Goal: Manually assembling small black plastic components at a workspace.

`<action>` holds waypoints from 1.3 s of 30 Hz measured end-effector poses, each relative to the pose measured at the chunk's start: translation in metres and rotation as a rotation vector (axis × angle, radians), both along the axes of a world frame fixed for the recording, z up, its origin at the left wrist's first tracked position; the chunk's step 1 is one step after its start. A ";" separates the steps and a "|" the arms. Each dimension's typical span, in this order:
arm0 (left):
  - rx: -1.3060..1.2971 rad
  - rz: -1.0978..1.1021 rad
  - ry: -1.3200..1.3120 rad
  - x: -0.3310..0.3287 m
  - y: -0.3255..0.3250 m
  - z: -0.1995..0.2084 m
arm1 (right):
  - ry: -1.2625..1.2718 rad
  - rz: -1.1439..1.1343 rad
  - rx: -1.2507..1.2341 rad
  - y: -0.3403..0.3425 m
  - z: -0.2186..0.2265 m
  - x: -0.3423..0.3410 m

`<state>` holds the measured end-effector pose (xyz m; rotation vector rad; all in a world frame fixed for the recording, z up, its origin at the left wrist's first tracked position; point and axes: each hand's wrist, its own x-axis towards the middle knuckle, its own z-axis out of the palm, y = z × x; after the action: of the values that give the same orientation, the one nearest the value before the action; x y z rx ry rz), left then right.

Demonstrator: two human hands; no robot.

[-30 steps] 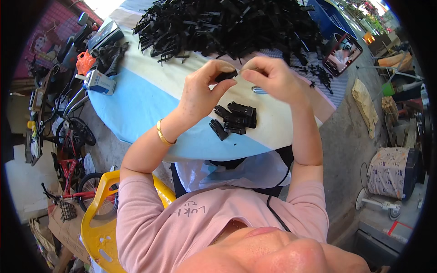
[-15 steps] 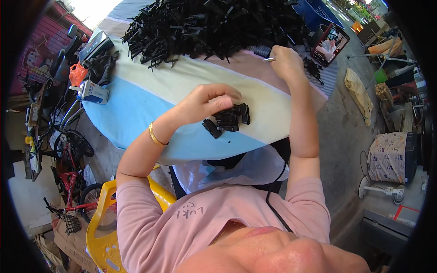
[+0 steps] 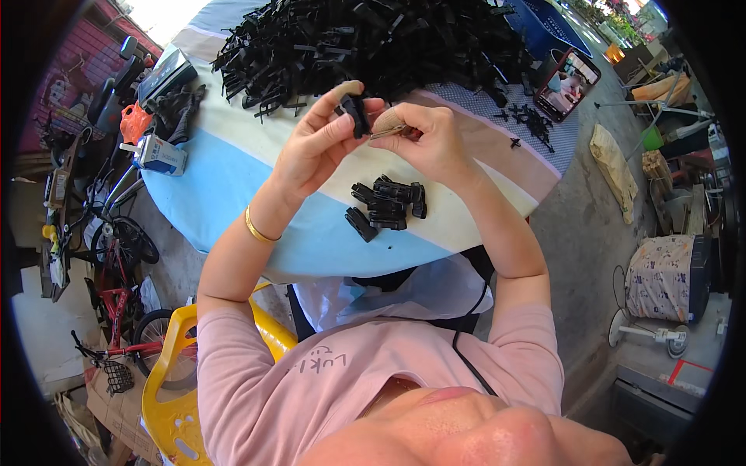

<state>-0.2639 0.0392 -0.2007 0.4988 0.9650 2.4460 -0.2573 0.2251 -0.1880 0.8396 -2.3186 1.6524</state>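
Note:
My left hand (image 3: 315, 144) is raised over the table, its fingers closed round a small black plastic piece (image 3: 355, 115). Close against it, my right hand (image 3: 427, 140) pinches a thin metal tool (image 3: 386, 132), whose tip points at the black piece; its exact kind is too small to tell. Below both hands, a small group of similar black plastic pieces (image 3: 388, 208) lies on the striped cloth. A large heap of black plastic parts (image 3: 326, 58) covers the far side of the table.
The striped tablecloth (image 3: 210, 186) covers a rounded table. A phone (image 3: 566, 84) leans at the far right, by scattered black bits (image 3: 535, 124) and a blue basket (image 3: 548, 31). At the left edge stands a small blue-and-white carton (image 3: 162, 155). A yellow chair (image 3: 175, 388) is behind my left arm.
My left hand has lifted from the small group and now holds a black piece. My right hand has come in from the far right with the metal tool, meeting the left.

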 end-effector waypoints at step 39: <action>-0.428 0.558 0.333 0.010 0.016 -0.018 | -0.460 0.079 -0.111 -0.008 -0.006 0.000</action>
<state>-0.2535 0.0548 -0.2182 0.5461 1.9345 2.5376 -0.2574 0.2175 -0.1935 0.5821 -2.4645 2.1790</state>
